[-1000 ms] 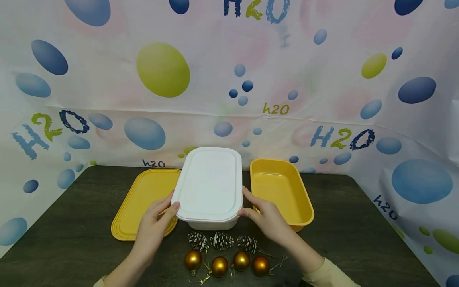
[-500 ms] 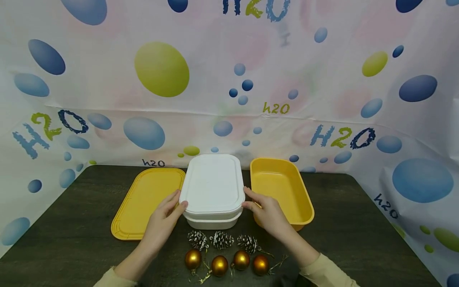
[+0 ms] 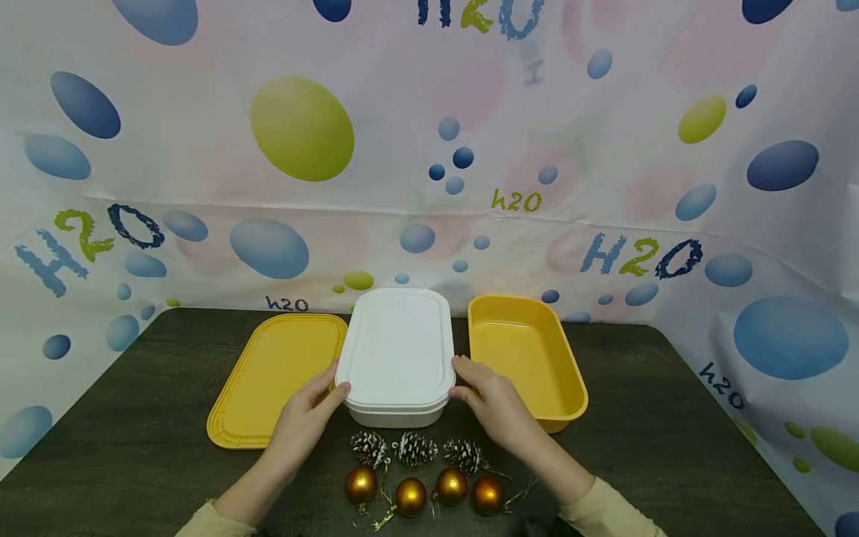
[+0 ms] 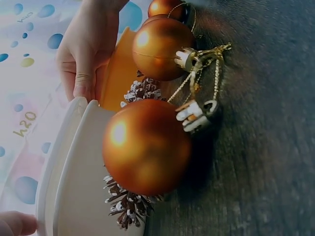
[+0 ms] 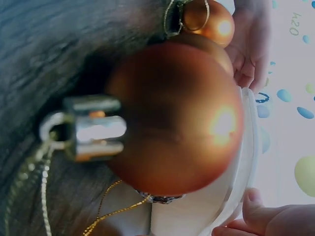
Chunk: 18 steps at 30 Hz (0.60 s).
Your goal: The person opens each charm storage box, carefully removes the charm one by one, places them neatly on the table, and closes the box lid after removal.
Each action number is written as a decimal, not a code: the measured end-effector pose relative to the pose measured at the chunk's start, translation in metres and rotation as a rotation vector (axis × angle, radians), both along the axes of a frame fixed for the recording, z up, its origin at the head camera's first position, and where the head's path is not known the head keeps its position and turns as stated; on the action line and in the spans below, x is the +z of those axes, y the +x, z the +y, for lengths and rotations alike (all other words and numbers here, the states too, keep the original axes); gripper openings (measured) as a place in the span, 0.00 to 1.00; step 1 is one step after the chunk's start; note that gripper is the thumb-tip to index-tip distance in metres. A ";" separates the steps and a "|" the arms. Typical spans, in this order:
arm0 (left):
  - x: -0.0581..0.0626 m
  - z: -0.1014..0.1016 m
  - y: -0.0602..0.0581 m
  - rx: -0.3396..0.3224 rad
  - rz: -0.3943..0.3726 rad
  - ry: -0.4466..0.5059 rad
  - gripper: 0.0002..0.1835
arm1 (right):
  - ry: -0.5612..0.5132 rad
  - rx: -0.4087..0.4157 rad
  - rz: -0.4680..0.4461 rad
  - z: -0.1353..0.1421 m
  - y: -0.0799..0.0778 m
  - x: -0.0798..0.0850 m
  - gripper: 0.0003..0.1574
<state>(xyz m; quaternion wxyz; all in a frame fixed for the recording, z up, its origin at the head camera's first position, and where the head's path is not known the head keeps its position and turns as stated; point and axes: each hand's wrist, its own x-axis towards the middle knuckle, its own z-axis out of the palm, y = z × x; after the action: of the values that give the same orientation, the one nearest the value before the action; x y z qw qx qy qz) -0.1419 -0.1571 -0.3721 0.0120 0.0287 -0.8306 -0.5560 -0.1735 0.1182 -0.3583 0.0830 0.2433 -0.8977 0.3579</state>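
Observation:
A white lid [image 3: 396, 347] lies over a white rectangular container [image 3: 396, 419] in the middle of the table. My left hand [image 3: 305, 418] holds the lid's left edge near the front corner, thumb toward the top. At the opposite edge, my right hand [image 3: 498, 403] grips the lid between thumb and fingers. In the left wrist view, the lid's rim [image 4: 61, 147] runs just beside the container's rim, with a narrow gap between. The container's inside is hidden.
Left of the container lies a yellow lid [image 3: 275, 380]; a yellow container [image 3: 523, 358] stands at its right. In front are snowy pine cones [image 3: 414, 450] in a row, then several gold-orange baubles [image 3: 411, 497] with strings. A printed backdrop [image 3: 416, 149] hangs behind the table.
The white lid has come down and slightly back toward the container, both hands holding it throughout. In the head view its front edge now sits close on the container's rim.

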 end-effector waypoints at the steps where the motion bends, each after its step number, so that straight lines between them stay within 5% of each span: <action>1: 0.000 0.000 0.000 -0.001 -0.007 0.002 0.37 | 0.012 0.002 0.004 0.000 0.000 0.000 0.31; 18: -0.002 -0.002 0.002 -0.007 -0.054 0.003 0.38 | 0.094 0.021 0.017 -0.002 0.001 0.003 0.31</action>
<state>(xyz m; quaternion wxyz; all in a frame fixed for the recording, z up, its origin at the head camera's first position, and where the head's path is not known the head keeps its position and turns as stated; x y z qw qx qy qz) -0.1399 -0.1594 -0.3740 -0.0124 0.0408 -0.8298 -0.5565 -0.1724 0.1160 -0.3558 0.0753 0.2593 -0.9101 0.3143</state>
